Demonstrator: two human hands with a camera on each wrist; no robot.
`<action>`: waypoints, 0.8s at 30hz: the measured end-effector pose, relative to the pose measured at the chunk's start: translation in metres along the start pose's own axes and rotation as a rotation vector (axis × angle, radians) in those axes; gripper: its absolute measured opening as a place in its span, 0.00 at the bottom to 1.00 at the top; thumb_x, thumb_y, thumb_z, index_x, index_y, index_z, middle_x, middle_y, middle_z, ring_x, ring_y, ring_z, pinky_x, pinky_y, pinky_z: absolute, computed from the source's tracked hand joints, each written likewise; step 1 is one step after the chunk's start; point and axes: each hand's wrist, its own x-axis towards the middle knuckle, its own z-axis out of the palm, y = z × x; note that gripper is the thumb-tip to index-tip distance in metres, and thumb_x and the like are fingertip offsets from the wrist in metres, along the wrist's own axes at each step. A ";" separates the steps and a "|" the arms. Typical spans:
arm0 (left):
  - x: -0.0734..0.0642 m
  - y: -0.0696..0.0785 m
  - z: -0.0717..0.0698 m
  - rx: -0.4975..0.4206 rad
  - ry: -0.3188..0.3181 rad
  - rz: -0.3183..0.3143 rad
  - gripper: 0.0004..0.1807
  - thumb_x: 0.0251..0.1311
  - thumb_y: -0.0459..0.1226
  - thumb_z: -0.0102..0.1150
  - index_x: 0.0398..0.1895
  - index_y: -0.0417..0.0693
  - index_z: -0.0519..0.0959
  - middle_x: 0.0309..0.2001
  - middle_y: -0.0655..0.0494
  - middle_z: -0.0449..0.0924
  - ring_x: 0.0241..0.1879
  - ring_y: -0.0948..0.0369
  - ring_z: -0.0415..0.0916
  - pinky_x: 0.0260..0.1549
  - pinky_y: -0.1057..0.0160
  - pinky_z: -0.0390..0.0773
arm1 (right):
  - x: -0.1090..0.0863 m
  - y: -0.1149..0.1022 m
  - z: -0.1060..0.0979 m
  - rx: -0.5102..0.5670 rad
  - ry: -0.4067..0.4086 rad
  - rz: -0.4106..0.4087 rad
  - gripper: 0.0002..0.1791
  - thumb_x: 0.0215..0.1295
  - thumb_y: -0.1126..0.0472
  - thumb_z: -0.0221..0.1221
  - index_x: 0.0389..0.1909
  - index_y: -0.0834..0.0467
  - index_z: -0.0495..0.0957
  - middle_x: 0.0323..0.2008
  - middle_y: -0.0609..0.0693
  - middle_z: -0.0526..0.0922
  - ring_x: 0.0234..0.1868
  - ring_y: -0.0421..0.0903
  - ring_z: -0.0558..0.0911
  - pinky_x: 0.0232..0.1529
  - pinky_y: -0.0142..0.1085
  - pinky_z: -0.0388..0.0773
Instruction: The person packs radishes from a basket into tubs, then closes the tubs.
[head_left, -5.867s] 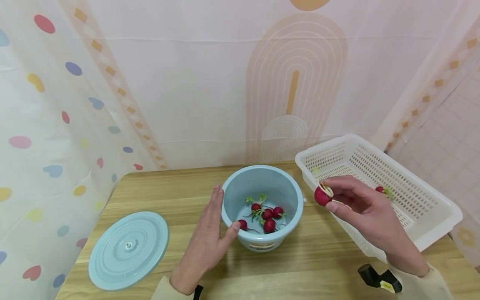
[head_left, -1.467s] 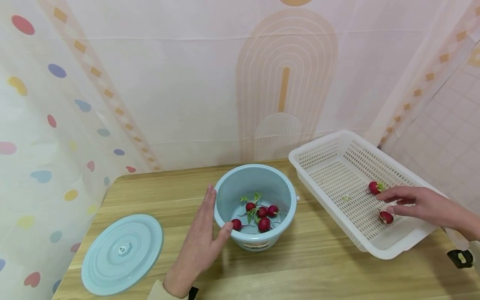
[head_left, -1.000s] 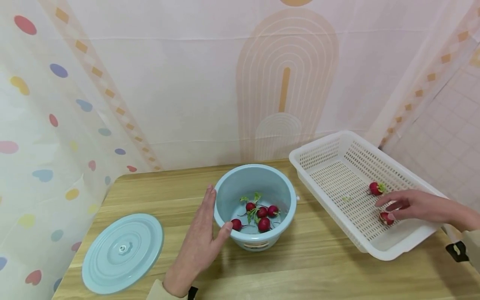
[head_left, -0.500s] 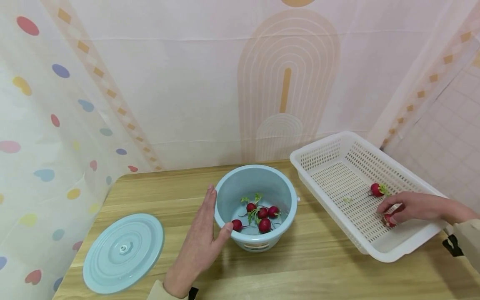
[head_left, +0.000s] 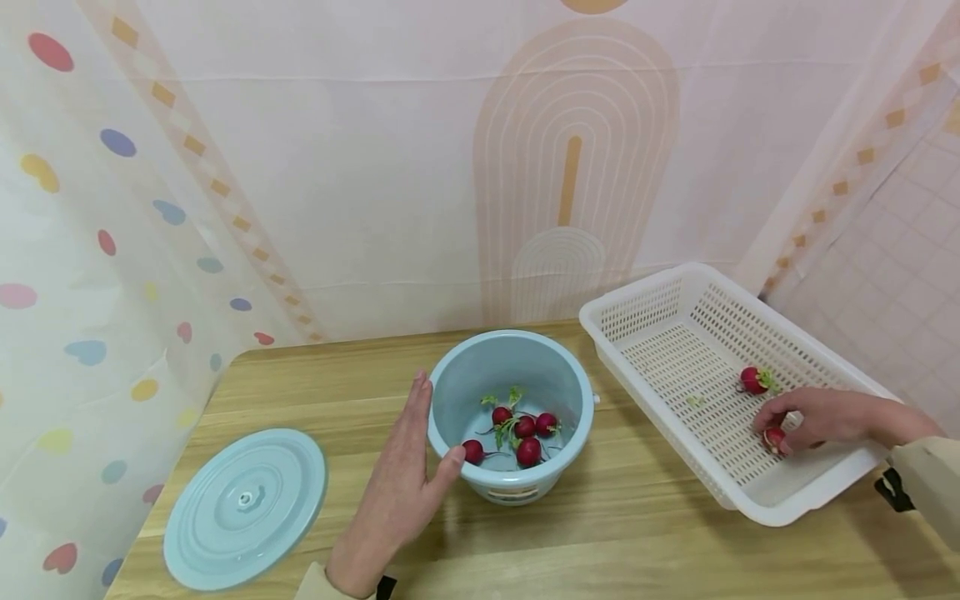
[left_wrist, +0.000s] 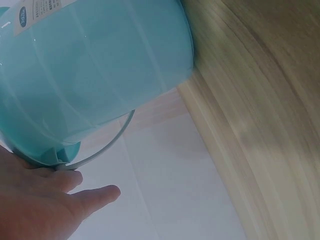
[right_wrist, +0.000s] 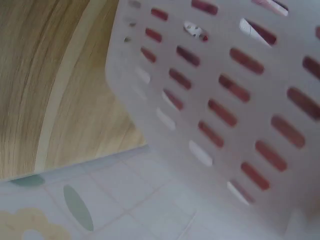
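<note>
My right hand (head_left: 828,419) reaches into a white perforated basket (head_left: 637,400), its thumb and fingers pinching a red radish (head_left: 774,439) near the basket floor. Just beyond those fingertips lies a second radish (head_left: 752,381) with short green leaves. My left hand (head_left: 397,483) rests with straight fingers against the left rim of a light blue bucket (head_left: 512,335), thumb at the near rim. Several radishes (head_left: 528,451) with thin roots and some leaves lie on the bucket's floor. In the right wrist view the basket's slotted wall (right_wrist: 220,100) hides most of the hand.
A round light blue lid (head_left: 243,508) lies on the wooden table (head_left: 600,533) at the left. A small leaf scrap (head_left: 696,401) is on the basket floor. The bucket's thin handle (left_wrist: 107,146) hangs down its side. A patterned curtain (head_left: 360,208) stands behind the table.
The right hand, which held a radish beside the bucket several seconds ago, is now inside the basket. Over the last second its fingers have closed on a radish there. The left hand stays put.
</note>
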 end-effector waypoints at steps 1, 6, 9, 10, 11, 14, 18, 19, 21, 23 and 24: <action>0.000 0.000 0.000 -0.004 0.002 0.002 0.46 0.73 0.52 0.54 0.84 0.43 0.47 0.84 0.51 0.41 0.81 0.51 0.46 0.73 0.41 0.60 | 0.001 -0.002 0.001 0.021 -0.008 0.010 0.17 0.62 0.66 0.66 0.52 0.63 0.83 0.44 0.49 0.78 0.39 0.33 0.72 0.34 0.29 0.72; 0.000 0.000 0.001 -0.017 0.009 0.008 0.46 0.72 0.51 0.54 0.84 0.42 0.47 0.84 0.51 0.41 0.81 0.51 0.46 0.73 0.41 0.60 | 0.005 -0.008 0.004 0.052 -0.018 -0.004 0.20 0.63 0.65 0.66 0.56 0.63 0.81 0.51 0.54 0.79 0.45 0.34 0.75 0.41 0.29 0.77; 0.000 0.000 0.001 -0.018 0.009 0.007 0.46 0.72 0.51 0.54 0.84 0.43 0.47 0.85 0.53 0.40 0.81 0.51 0.46 0.73 0.40 0.60 | 0.008 -0.010 0.006 0.018 0.004 -0.026 0.21 0.62 0.63 0.67 0.57 0.61 0.82 0.54 0.54 0.80 0.47 0.34 0.75 0.44 0.29 0.76; 0.000 0.000 0.001 -0.018 0.009 0.006 0.46 0.72 0.51 0.54 0.84 0.43 0.47 0.85 0.53 0.40 0.81 0.51 0.46 0.73 0.40 0.60 | 0.009 -0.011 0.008 0.017 0.009 -0.030 0.21 0.62 0.63 0.67 0.57 0.60 0.82 0.53 0.54 0.81 0.47 0.34 0.75 0.43 0.29 0.76; 0.000 0.000 0.001 -0.017 0.009 0.006 0.46 0.72 0.51 0.54 0.84 0.42 0.47 0.85 0.53 0.40 0.81 0.51 0.46 0.73 0.40 0.60 | 0.010 -0.012 0.009 0.017 0.015 -0.034 0.21 0.62 0.63 0.67 0.57 0.60 0.83 0.52 0.54 0.81 0.46 0.34 0.75 0.43 0.29 0.76; 0.000 0.000 0.000 -0.018 0.008 0.007 0.45 0.72 0.51 0.54 0.84 0.42 0.47 0.84 0.53 0.40 0.81 0.51 0.46 0.73 0.41 0.59 | 0.013 -0.013 0.012 0.037 0.016 -0.050 0.20 0.62 0.63 0.68 0.56 0.60 0.83 0.49 0.52 0.81 0.43 0.35 0.76 0.40 0.29 0.76; 0.000 0.000 0.000 -0.017 0.010 0.009 0.45 0.72 0.51 0.54 0.84 0.42 0.48 0.84 0.52 0.40 0.81 0.51 0.45 0.73 0.41 0.59 | 0.016 -0.013 0.014 0.037 0.019 -0.057 0.18 0.62 0.61 0.69 0.53 0.58 0.84 0.48 0.50 0.82 0.44 0.36 0.76 0.41 0.29 0.74; 0.000 0.000 0.000 -0.018 0.011 0.009 0.46 0.72 0.51 0.54 0.84 0.42 0.48 0.84 0.52 0.40 0.81 0.51 0.45 0.73 0.41 0.59 | 0.016 -0.013 0.015 0.023 0.025 -0.057 0.17 0.61 0.60 0.69 0.52 0.56 0.85 0.49 0.49 0.83 0.45 0.35 0.75 0.42 0.29 0.73; 0.000 0.000 0.000 -0.016 0.011 0.011 0.46 0.72 0.51 0.54 0.84 0.41 0.48 0.84 0.52 0.40 0.81 0.51 0.45 0.73 0.41 0.59 | 0.017 -0.012 0.015 0.010 0.034 -0.055 0.16 0.61 0.59 0.70 0.51 0.55 0.85 0.49 0.48 0.83 0.46 0.35 0.75 0.43 0.29 0.73; 0.000 0.000 0.000 -0.014 0.009 0.009 0.46 0.72 0.51 0.54 0.84 0.42 0.48 0.84 0.53 0.40 0.81 0.51 0.46 0.73 0.41 0.59 | 0.017 -0.012 0.015 0.005 0.038 -0.053 0.16 0.61 0.58 0.70 0.50 0.54 0.86 0.49 0.47 0.84 0.46 0.34 0.74 0.44 0.29 0.72; 0.000 0.001 0.000 -0.013 0.009 0.009 0.46 0.72 0.51 0.54 0.84 0.42 0.48 0.84 0.53 0.40 0.81 0.51 0.46 0.73 0.41 0.59 | 0.017 -0.012 0.015 0.008 0.039 -0.056 0.16 0.61 0.59 0.70 0.50 0.55 0.86 0.49 0.47 0.84 0.46 0.34 0.74 0.43 0.29 0.72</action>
